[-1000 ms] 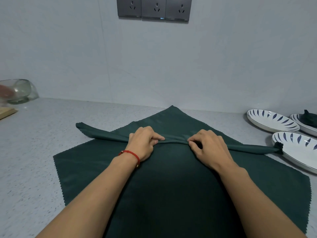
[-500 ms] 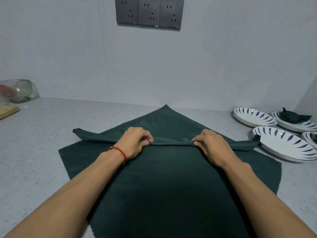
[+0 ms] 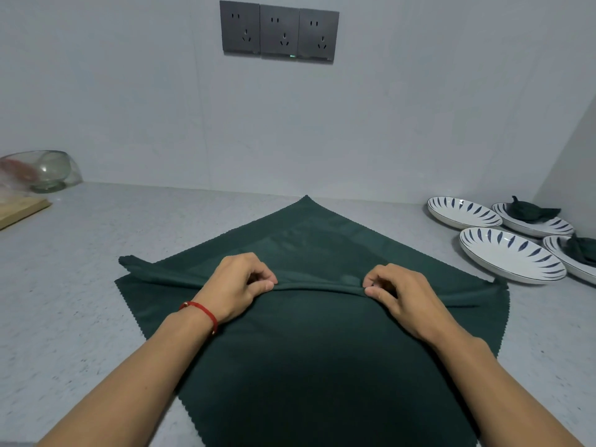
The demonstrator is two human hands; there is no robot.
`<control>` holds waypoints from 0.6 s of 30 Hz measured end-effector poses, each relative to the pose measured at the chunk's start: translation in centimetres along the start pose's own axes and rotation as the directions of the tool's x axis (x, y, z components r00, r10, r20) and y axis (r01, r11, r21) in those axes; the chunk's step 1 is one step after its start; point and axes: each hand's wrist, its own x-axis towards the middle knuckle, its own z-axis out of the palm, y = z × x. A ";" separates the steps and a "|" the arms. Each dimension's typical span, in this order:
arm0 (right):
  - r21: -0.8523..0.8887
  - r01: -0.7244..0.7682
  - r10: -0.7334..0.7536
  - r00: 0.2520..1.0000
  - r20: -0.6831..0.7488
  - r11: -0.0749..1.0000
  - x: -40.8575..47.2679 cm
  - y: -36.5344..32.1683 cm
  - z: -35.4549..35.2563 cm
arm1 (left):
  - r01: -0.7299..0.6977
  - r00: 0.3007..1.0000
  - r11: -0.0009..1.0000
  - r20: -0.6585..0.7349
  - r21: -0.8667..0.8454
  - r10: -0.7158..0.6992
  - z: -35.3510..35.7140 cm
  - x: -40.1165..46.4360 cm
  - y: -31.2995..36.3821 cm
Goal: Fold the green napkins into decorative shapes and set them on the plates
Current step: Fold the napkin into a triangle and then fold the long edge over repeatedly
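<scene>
napkin (image 3: 306, 366) — dark green matte cloth, zigzag-cut edges — lies diamond-wise on the speckled grey counter (image 3: 64, 301). left hand (image 3: 235, 285) and right hand (image 3: 403, 295) pinch its rolled ridge, now set wider apart than half a second ago.

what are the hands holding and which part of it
Both the left hand and right hand pinch the green napkin along its rolled fold across the middle, one on each side of centre.

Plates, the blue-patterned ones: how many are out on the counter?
4, all at the right. Far-left plate and near-left plate hold nothing; far-right plate and near-right plate, cut by the frame edge, each carry a folded napkin. More could lie out of frame.
</scene>
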 end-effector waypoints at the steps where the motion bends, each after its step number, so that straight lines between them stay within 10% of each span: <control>1: -0.028 0.005 -0.005 1.000 -0.005 1.000 -0.1 0.0 0.1 | -0.004 1.000 1.000 -0.013 -0.011 0.004 0.1 -0.1 -0.1; 18: -0.136 -0.048 0.046 0.999 -0.022 0.990 1.2 -0.3 0.7 | 0.029 0.996 0.984 -0.089 0.178 -0.014 1.1 0.1 0.5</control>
